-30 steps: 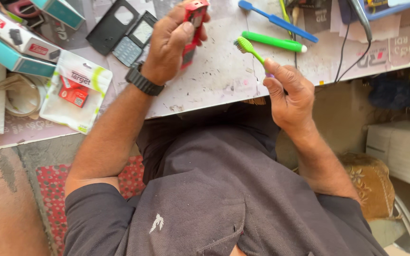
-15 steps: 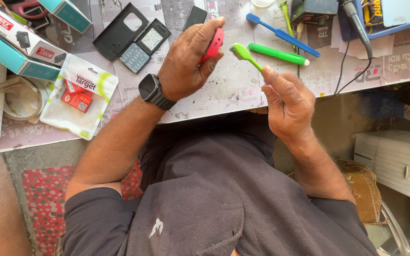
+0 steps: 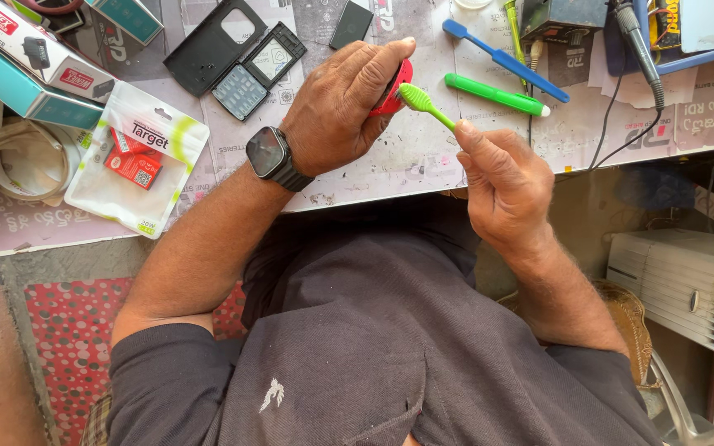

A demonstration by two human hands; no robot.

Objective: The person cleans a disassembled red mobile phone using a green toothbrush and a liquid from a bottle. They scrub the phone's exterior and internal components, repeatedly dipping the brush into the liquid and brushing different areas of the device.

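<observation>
Your left hand [image 3: 345, 111] clamps the small red device [image 3: 392, 87] in curled fingers just above the worktop [image 3: 423, 161], your right hand [image 3: 502, 186] pinches the green toothbrush [image 3: 425, 105], bristles touching its edge: keep strokes short and light.

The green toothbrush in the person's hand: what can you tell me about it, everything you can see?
The green toothbrush looks like bright lime plastic, with a small head and a thin neck. Only its front part shows; the handle is hidden inside the right hand, which pinches it between thumb and fingers. It slants up and to the left across the table's edge, and its head meets the red object held in the left hand. The bristles cannot be made out clearly.
</observation>
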